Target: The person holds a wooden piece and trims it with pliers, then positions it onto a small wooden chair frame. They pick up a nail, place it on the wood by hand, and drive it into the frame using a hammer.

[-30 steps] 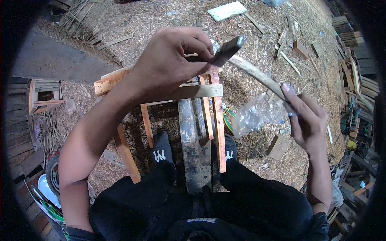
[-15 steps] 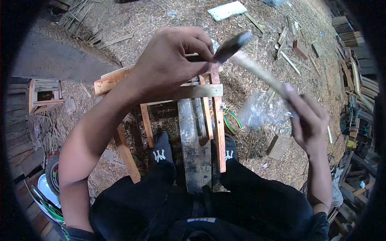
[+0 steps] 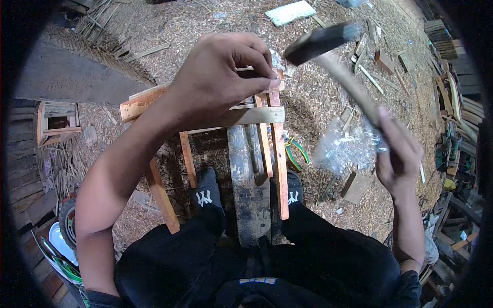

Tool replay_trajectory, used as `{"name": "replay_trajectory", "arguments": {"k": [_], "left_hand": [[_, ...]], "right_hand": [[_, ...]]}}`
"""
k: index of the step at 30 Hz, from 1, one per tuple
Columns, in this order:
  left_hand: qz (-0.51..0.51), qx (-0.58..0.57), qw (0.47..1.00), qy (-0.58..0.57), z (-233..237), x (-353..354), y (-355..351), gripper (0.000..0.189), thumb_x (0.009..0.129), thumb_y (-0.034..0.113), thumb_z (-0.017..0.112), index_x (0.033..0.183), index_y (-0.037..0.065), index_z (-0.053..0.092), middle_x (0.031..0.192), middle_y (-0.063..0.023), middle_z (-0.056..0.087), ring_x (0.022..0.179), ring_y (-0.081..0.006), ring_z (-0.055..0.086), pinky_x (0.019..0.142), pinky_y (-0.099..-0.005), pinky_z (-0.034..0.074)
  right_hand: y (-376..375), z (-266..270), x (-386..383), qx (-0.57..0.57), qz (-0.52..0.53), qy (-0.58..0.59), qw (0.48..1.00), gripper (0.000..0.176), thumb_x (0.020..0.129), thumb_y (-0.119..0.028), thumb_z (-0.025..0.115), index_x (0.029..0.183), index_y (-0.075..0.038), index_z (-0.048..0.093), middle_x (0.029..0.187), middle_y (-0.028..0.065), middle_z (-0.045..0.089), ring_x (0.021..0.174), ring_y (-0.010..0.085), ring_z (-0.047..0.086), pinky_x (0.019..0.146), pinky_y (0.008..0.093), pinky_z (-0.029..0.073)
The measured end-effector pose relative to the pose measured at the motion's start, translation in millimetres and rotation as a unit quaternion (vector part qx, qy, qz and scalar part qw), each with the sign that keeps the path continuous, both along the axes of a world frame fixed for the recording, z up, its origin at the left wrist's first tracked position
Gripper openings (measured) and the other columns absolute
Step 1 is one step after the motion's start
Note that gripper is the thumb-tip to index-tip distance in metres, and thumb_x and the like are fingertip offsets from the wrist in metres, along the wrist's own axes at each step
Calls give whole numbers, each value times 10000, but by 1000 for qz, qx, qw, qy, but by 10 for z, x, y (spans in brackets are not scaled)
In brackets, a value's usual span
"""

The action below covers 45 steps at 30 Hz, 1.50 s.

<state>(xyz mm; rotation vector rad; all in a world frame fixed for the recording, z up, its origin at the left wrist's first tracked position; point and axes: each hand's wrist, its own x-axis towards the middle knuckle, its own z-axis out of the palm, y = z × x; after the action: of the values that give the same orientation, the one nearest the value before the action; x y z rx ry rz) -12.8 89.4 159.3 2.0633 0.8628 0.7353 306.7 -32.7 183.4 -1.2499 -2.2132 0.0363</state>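
Observation:
My right hand [image 3: 398, 151] grips the pale wooden handle of a hammer [image 3: 354, 95]. Its dark metal head, slightly blurred, hangs up and to the right of my left hand [image 3: 233, 66]. Thumb and forefinger of that left hand pinch a small nail [image 3: 277, 78], mostly covered by the fingertips, at the end of a wooden slat. The slat belongs to a small wooden frame [image 3: 251, 117] with several legs, propped over a worn plank [image 3: 249, 205] between my feet. My left forearm hides part of the frame.
Green-and-yellow handled pliers [image 3: 297, 154] lie on the shavings right of the frame. Beyond them are a clear plastic bag [image 3: 344, 146] and a wood block [image 3: 356, 188]. A pale board [image 3: 290, 13] lies at the top. Stacked wood lines the right edge.
The hammer has lifted away from my left fingers, up and to the right, with my right hand shifting slightly right. My left hand stays in place, and the nail now shows at its fingertips.

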Motion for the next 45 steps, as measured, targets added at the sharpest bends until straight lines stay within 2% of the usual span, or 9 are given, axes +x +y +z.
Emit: {"name": "replay_trajectory", "arguments": {"k": [15, 17, 23, 25, 29, 35, 38, 43, 45], "left_hand": [[-11, 14, 1000, 24, 15, -15, 12, 70, 833, 3, 768, 894, -24, 748, 1041, -58, 687, 967, -152, 695, 903, -289, 608], [-20, 17, 999, 28, 32, -28, 25, 69, 838, 10, 769, 893, -25, 748, 1046, -62, 688, 966, -154, 695, 901, -292, 610], [-8, -8, 1000, 10, 5, -8, -2, 77, 835, 12, 772, 896, -29, 748, 1043, -74, 691, 952, -153, 694, 893, -302, 614], [-10, -5, 1000, -2, 6, -12, 29, 80, 830, 10, 773, 896, -28, 749, 1038, -75, 693, 949, -152, 694, 890, -303, 614], [-24, 25, 999, 32, 15, -29, 33, 77, 824, -2, 770, 895, -24, 750, 1037, -77, 693, 968, -153, 696, 904, -306, 612], [-18, 8, 1000, 24, 36, -16, 26, 81, 822, -13, 766, 901, -22, 752, 1025, -69, 685, 991, -153, 694, 918, -309, 613], [-6, -17, 1000, 6, 1, -14, 3, 78, 830, -9, 766, 906, -19, 753, 1049, -61, 677, 995, -159, 693, 922, -307, 612], [-36, 13, 999, 22, -8, -36, 45, 85, 835, -15, 764, 919, -18, 751, 1086, -53, 668, 995, -163, 694, 930, -308, 610], [-9, -10, 1000, 5, 4, -18, 13, 81, 830, -29, 755, 910, -19, 745, 1051, -53, 682, 983, -153, 694, 924, -304, 610]], "right_hand": [[32, -55, 1, 50, 20, 24, 998, 561, 839, 43, 706, 1369, -135, 660, 691, 37, 557, 536, 115, 485, 449, 319, 376], [-20, 8, 1, -42, 16, -97, 994, 549, 839, 44, 711, 1365, -105, 657, 714, 73, 567, 566, 143, 528, 476, 325, 418], [-25, 38, -58, 14, -24, 15, 1000, 592, 801, 42, 740, 1352, -166, 677, 745, 67, 562, 588, 182, 550, 532, 359, 463], [-31, 24, -27, -41, 1, -87, 995, 562, 803, 48, 736, 1341, -102, 675, 756, 82, 587, 591, 176, 554, 535, 347, 466], [-31, -5, 39, -3, -17, 6, 1000, 559, 805, 51, 727, 1339, -105, 676, 746, 85, 569, 584, 195, 554, 540, 344, 464], [-14, 14, -21, -91, 18, -59, 994, 499, 830, 70, 696, 1319, -22, 664, 742, 92, 610, 575, 180, 545, 520, 319, 438], [8, -18, -44, 22, -8, 42, 999, 543, 834, 46, 709, 1348, -127, 677, 688, 69, 543, 566, 156, 529, 517, 329, 428], [-28, -40, -14, -81, 9, -55, 995, 536, 847, 47, 698, 1367, -72, 647, 740, 91, 617, 580, 154, 547, 519, 337, 455], [22, -72, -55, 30, -1, 44, 999, 554, 835, 49, 704, 1361, -121, 664, 705, 58, 571, 562, 145, 530, 504, 345, 443]]}}
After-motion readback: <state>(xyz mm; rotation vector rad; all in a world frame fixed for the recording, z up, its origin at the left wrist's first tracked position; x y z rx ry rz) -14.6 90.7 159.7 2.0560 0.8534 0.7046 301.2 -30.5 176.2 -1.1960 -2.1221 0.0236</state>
